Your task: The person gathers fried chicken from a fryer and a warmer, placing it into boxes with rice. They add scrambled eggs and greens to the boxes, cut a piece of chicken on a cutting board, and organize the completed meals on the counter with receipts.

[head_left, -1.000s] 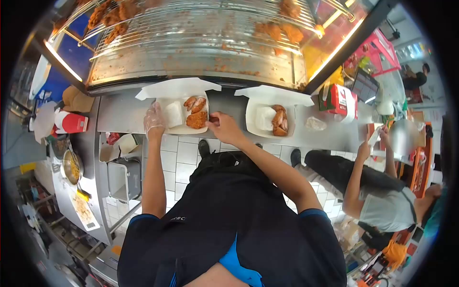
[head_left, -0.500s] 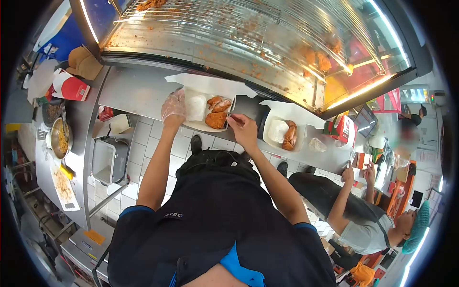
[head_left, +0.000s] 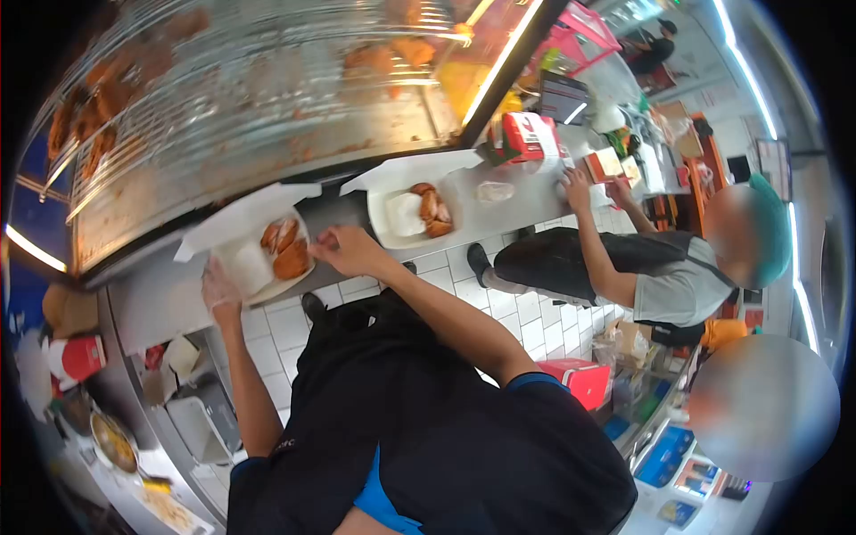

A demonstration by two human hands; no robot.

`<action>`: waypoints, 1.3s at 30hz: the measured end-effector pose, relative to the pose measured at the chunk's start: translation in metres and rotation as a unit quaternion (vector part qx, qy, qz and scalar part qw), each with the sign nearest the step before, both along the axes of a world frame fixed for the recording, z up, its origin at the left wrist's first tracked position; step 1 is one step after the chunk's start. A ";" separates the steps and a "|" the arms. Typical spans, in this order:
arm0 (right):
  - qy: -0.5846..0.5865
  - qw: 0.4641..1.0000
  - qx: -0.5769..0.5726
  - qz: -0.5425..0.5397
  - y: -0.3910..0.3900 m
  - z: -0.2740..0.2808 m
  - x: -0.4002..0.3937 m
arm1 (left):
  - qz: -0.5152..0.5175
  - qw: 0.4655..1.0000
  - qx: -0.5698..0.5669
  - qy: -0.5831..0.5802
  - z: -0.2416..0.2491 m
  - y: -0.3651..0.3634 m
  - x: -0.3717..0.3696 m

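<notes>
An open white takeaway box [head_left: 245,259] sits on the metal counter below me, its lid folded back. White rice [head_left: 248,269] fills its left part, and browned chicken pieces [head_left: 287,250] lie at the right. My left hand [head_left: 221,287], in a clear plastic glove, grips the box's left side. At the right rim is my right hand [head_left: 349,251], bare, with fingers curled in a pinch; whether anything is between them is hidden. A second open box [head_left: 410,230] with rice and chicken stands further right.
A heated display case [head_left: 267,116] with wire racks rises behind the counter [head_left: 160,308]. On the right are a crumpled clear plastic piece [head_left: 495,192], a red-and-white carton [head_left: 528,138], and a co-worker [head_left: 678,276] handling a small box. A pan [head_left: 114,443] of yellow food is at lower left.
My view has swung right, so the boxes appear further left and more of the co-worker's side shows. Both hands remain at the same box's sides.
</notes>
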State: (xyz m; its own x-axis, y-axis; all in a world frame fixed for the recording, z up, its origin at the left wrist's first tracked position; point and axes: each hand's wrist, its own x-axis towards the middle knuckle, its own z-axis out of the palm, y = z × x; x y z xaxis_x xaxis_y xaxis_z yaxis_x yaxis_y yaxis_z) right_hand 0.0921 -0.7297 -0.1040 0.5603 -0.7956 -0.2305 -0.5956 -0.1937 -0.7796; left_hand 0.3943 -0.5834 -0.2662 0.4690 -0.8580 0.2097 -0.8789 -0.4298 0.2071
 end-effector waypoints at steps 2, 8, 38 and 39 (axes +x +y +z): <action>-0.044 0.993 0.107 0.016 -0.003 0.052 -0.041 | -0.020 0.996 -0.082 -0.027 -0.002 0.010 0.005; 0.002 0.904 -0.302 -0.304 -0.125 0.099 -0.241 | 0.172 0.934 -0.276 0.146 0.162 0.015 -0.099; 0.170 0.861 -0.401 0.263 -0.527 -0.010 -0.221 | -0.271 0.834 0.093 0.471 0.248 -0.296 -0.453; 0.153 0.835 -0.452 0.274 -0.525 -0.013 -0.222 | -0.275 0.817 0.119 0.492 0.238 -0.309 -0.457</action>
State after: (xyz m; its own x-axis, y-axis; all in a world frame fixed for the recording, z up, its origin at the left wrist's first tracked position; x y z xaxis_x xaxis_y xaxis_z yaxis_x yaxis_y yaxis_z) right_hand -0.1304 -1.2547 -0.1172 0.9222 -0.3654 0.1266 -0.3690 -0.9294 0.0060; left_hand -0.0629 -0.8924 -0.0281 -0.1601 -0.9574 -0.2405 -0.4105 -0.1570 0.8983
